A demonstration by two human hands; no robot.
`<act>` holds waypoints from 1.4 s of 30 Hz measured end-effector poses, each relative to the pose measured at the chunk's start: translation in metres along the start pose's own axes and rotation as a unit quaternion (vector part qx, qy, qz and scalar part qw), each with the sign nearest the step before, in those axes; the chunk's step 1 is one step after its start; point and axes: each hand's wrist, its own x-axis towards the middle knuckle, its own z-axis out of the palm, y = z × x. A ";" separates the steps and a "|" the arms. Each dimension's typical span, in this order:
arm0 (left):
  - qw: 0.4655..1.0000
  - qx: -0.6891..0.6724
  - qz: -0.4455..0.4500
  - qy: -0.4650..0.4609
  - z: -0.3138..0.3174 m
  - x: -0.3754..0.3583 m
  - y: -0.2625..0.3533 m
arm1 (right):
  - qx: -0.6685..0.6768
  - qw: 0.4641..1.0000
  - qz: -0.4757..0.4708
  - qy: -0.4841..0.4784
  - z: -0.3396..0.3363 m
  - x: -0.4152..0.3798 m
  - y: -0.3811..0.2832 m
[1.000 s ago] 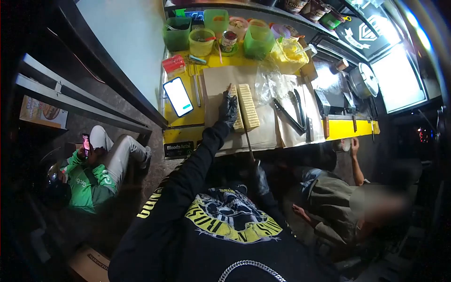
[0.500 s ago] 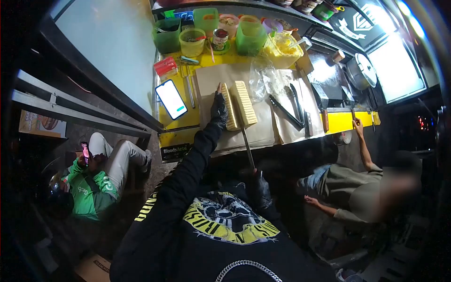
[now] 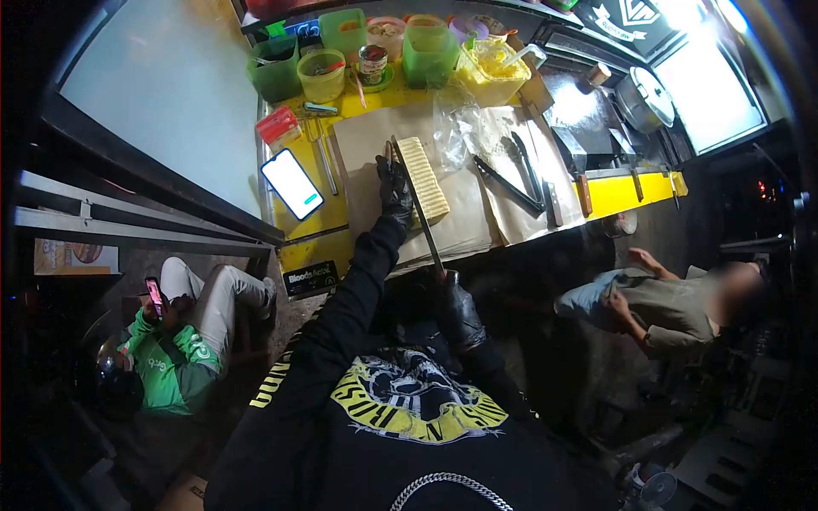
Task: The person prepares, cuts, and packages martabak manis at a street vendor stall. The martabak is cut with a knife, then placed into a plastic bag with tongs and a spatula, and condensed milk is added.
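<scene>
A pale, ridged block of bread (image 3: pixel 423 177) lies on brown paper (image 3: pixel 358 136). My left hand (image 3: pixel 394 189), in a black glove, holds the bread at its left side, with the fingers pointing away from me. What the palm covers is hidden. My right hand (image 3: pixel 462 313), also black-gloved, is closed around the handle of a long knife (image 3: pixel 424 223). The blade runs along the bread's left edge, close beside my left fingers, its tip near the far end.
A phone (image 3: pixel 292 184), a red packet (image 3: pixel 278 127) and tongs (image 3: pixel 520 183) lie around the paper. Behind stand tubs and a container of yellow spread (image 3: pixel 494 72). A griddle (image 3: pixel 579 102) is at right. One person (image 3: pixel 179 358) sits left; another (image 3: pixel 673 302) is right.
The knife has moved from between two bread pieces to the left edge of the visible block. My right hand has shifted up and left. The person at right has drawn a hand back from the counter.
</scene>
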 end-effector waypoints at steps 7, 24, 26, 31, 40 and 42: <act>0.538 0.806 0.163 0.188 0.027 0.006 -0.064 | 0.056 0.993 0.086 -0.057 -0.009 0.087 -0.043; 0.590 0.785 0.115 0.148 0.046 0.022 -0.072 | -0.065 0.997 -0.032 -0.021 0.011 -0.001 0.051; 0.580 0.783 0.081 0.209 0.068 0.016 -0.119 | -0.069 0.997 0.026 -0.015 0.016 0.001 0.059; 0.152 0.962 0.149 0.174 0.024 0.009 -0.063 | 0.097 0.995 -0.017 -0.025 0.014 0.078 0.009; -0.012 0.983 0.080 0.166 0.090 0.012 -0.145 | -0.230 0.973 -0.016 0.026 0.043 0.070 0.071; -0.058 0.988 0.057 0.135 0.099 0.016 -0.137 | -0.095 0.995 0.019 -0.033 0.021 0.031 0.066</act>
